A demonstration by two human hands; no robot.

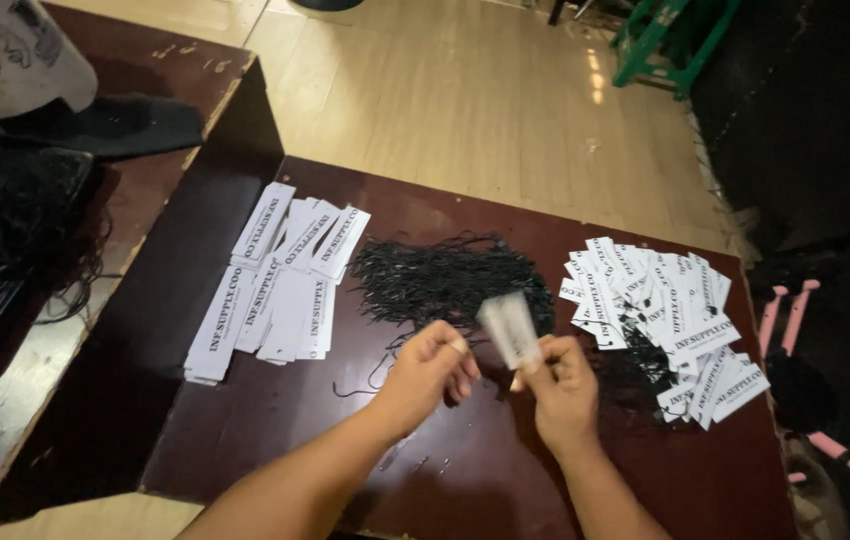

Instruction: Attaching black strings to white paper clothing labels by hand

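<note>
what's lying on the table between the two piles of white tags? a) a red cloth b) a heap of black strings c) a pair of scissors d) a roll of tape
b: a heap of black strings lies on the dark table between the left pile of white tags and the right pile of white tags, just beyond the hands.

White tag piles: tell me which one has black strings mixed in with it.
The pile of white tags on the right. Black strings run through it, while the left pile is bare white tags laid in rows.
</note>
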